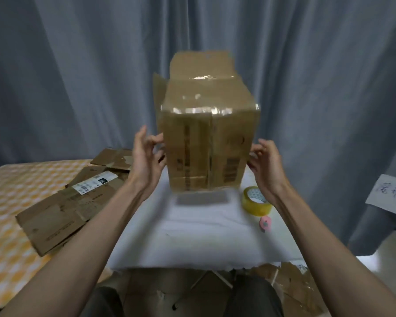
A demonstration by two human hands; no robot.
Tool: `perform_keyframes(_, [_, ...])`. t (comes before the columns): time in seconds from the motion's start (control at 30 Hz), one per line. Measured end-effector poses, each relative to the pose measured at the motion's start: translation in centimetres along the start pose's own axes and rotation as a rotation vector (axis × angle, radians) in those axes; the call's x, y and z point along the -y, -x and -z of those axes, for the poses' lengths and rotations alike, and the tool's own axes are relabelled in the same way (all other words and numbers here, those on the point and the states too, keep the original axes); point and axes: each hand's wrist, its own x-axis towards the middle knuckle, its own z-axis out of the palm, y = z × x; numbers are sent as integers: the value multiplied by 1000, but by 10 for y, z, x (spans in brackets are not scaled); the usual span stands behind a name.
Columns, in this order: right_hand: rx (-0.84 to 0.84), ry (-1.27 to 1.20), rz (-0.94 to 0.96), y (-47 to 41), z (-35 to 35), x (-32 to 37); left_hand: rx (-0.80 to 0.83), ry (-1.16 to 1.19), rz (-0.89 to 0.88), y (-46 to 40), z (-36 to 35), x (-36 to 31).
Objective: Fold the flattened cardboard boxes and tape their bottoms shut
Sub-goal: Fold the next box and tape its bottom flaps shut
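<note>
In the head view, we saw the cardboard box (207, 143) raised clear of the white desk (192, 229), its shadow lying just beneath it. It stood between our two hands, long axis upright, with shiny tape across the face turned toward us and loose flaps at the far end. Our left hand (146, 154) sat at the box's left wall, fingers loosely curled with the tips at the edge. Our right hand (264, 160) mirrored it at the right wall, fingertips pinching the corner. Both seemed equally near, so we judged either could turn or set it down. The tape roll (256, 201) lay just below our right hand, and the flattened boxes (62, 209) well out beyond our left.
</note>
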Motion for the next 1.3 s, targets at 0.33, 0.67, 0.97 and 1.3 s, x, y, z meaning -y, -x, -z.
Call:
perform_keyframes(0.33, [33, 64, -282, 15, 6, -59, 48, -330, 104, 5, 11, 44])
perform_keyframes(0.67, [-30, 57, -148, 23, 6, -61, -119, -180, -101, 24, 47, 59])
perform_keyframes(0.97, [-262, 232, -22, 5, -3, -54, -102, -563, -336, 33, 23, 37])
perform_keyframes(1.3, [-369, 329, 4, 8, -5, -59, -300, -1021, -324, 9, 2, 57])
